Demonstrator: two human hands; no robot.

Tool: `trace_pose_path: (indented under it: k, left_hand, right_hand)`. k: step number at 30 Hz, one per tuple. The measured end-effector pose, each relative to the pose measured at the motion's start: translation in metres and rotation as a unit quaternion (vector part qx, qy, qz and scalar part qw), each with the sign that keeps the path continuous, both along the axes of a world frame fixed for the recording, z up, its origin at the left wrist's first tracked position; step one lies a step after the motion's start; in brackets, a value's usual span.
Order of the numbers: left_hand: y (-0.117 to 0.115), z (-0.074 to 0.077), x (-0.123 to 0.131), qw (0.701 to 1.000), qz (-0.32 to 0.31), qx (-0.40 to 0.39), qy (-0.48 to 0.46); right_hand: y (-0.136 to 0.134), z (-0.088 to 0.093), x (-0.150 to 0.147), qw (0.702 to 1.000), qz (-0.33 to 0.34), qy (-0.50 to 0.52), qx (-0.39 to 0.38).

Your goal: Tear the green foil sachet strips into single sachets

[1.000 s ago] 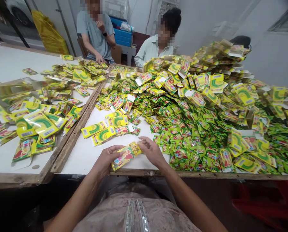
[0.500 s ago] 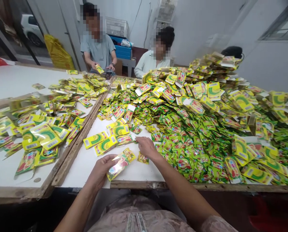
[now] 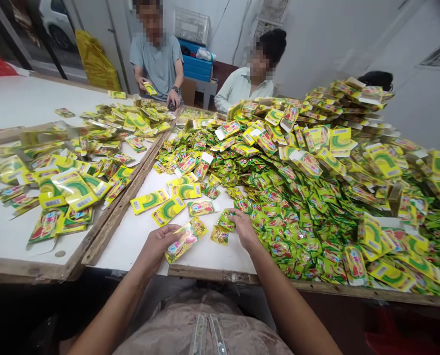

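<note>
Above tabletop (image 3: 121, 241), yellow pack (image 3: 186, 239) points lengthwise forward-right, perhaps tilted.

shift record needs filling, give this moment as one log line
left hand: holds yellow packet | right hand: touches green sachet | on table: yellow sachet | at right: sachet pile

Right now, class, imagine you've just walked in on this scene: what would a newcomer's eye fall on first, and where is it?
The great heap of green sachets covering the right of the table, with yellow boxes piled over its far part. Next, nearest the viewer, the left hand holds a shiny yellow packet and the right hand pinches a small green sachet beside the heap.
</note>
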State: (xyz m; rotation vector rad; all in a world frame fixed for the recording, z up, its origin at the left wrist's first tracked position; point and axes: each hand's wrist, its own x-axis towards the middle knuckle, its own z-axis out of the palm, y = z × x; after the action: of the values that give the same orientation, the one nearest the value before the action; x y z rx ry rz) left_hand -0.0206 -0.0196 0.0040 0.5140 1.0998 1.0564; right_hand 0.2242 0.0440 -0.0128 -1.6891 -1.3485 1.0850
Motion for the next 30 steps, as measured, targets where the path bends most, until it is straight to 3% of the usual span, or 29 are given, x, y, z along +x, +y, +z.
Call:
trace_pose_path:
  k: [4,6,12,18,26,28,30]
  left_hand:
    - [-0.001,0.002,0.001,1.0,-0.003,-0.008,0.01]
    - [-0.002,0.002,0.001,1.0,-0.005,-0.013,0.014]
    - [-0.003,0.003,-0.002,1.0,-0.006,-0.006,0.004]
    - [-0.001,0.003,-0.003,1.0,-0.002,-0.004,-0.007]
    - [0.001,-0.004,-0.001,1.0,-0.002,0.001,-0.025]
    - [0.001,-0.004,-0.001,1.0,0.004,0.005,-0.017]
    - [0.0,-0.004,0.0,1.0,0.004,0.012,-0.004]
  right_hand:
    - [0.002,0.006,0.001,0.98,0.023,-0.197,0.005]
    - [0.004,0.009,0.002,0.97,0.036,-0.24,0.008]
    - [0.008,0.005,0.008,0.99,0.058,-0.125,0.031]
    - [0.01,0.0,0.011,0.997,0.051,-0.049,-0.001]
    - [0.011,0.006,-0.01,0.964,0.039,-0.255,0.064]
    - [0.01,0.008,-0.013,0.959,0.024,-0.266,0.092]
    - [0.008,0.013,-0.016,0.974,-0.005,-0.205,0.1]
